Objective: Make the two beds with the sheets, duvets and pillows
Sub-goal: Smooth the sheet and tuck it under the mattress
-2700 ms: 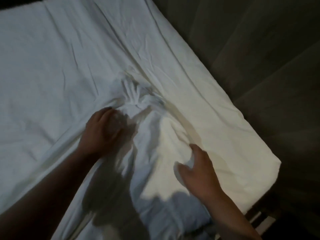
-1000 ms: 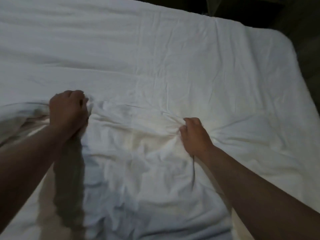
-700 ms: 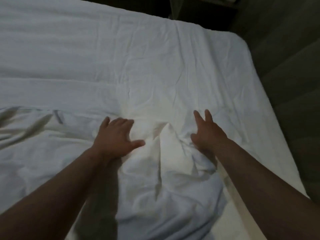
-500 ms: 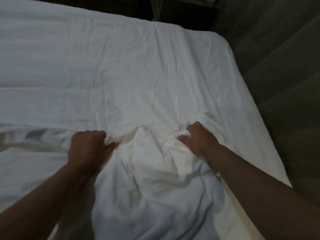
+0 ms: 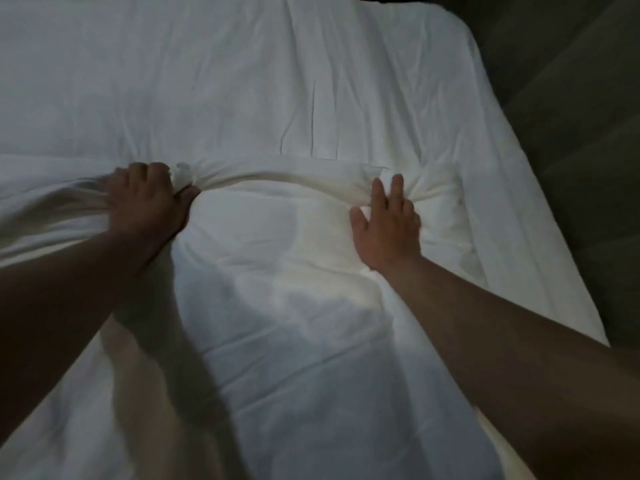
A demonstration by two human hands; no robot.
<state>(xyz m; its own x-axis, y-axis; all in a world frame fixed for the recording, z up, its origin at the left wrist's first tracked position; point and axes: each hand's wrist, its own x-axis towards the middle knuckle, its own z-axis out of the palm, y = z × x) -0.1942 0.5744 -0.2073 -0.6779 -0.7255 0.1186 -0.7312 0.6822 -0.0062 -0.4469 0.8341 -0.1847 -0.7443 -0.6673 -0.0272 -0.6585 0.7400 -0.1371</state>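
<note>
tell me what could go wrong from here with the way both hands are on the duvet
1. The left hand has a bunch of duvet in its fist, while the right hand lies with fingers out and may have only a loose hold. A pull could drag the left side further and leave the top edge crooked.
2. The edge is gathered into a thick roll between the hands; if it is not shaken flat, creases may stay.
3. The sheet beneath could rumple if the duvet is dragged over it.

left hand (image 5: 145, 199) grip: bunched duvet (image 5: 277, 237) edge | right hand (image 5: 388, 223) pressing flat (fingers spread)
</note>
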